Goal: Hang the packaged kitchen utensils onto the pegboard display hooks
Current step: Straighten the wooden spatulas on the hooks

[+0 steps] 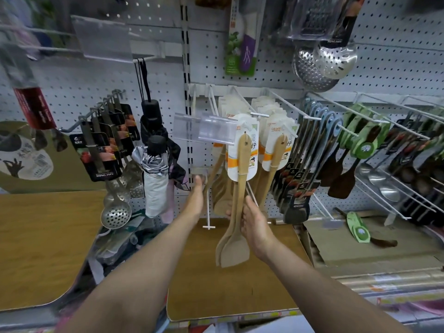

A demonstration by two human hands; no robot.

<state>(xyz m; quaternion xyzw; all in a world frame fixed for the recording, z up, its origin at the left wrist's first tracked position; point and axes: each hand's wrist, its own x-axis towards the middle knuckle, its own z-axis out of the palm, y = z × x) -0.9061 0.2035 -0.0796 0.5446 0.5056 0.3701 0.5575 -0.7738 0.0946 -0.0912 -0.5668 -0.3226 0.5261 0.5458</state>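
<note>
The right hand (254, 227) grips the spatulas (236, 212) at mid-shaft. Their long axis runs near upright, blades at 6 o'clock, carded tops at 12 o'clock, where the card (242, 150) sits at the tip of the hook (258, 114); whether its hole is on the wire I cannot tell. The left hand (195, 200), at 9 o'clock of the spatulas, reaches up with straight fingers towards a clear tag holder (200, 175), holding nothing. The right hand is nearer. More spatulas (276, 150) hang at 3 o'clock, umbrellas (156, 179) at 9 o'clock; the clear label flap (206, 128) crowds the hook.

green-carded spatula (360, 230) flat on cardboard-lined shelf (240, 284)
</note>
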